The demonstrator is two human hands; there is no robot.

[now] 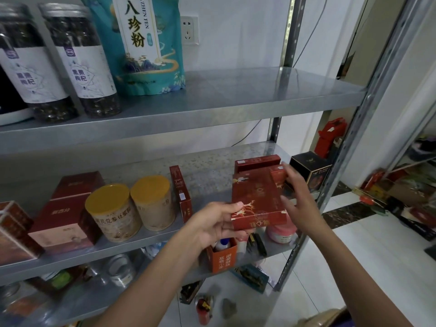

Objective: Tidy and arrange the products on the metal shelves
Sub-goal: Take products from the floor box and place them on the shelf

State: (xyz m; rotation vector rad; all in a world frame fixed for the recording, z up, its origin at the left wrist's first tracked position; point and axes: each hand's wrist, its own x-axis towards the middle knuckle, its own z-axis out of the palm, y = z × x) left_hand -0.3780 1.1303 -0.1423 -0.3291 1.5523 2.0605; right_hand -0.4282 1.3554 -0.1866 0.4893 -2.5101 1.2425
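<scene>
A flat red box with gold deer (256, 199) is held over the front right of the middle metal shelf (207, 173). My left hand (217, 220) grips its near left corner, thumb on top. My right hand (297, 197) touches the box's right side with straight fingers; fingertips reach a second red box (278, 175) behind it. A third red box (257, 161) lies further back on the shelf. A thin red box (180, 192) stands upright left of them.
Two yellow-lidded cans (132, 206), dark red cartons (68, 208) fill the middle shelf's left. Jars (77, 62) and a teal pouch (146, 43) stand on the top shelf (259, 90). An orange box (221, 256) and pink tub (280, 232) sit below. Black box (309, 171) beyond the post.
</scene>
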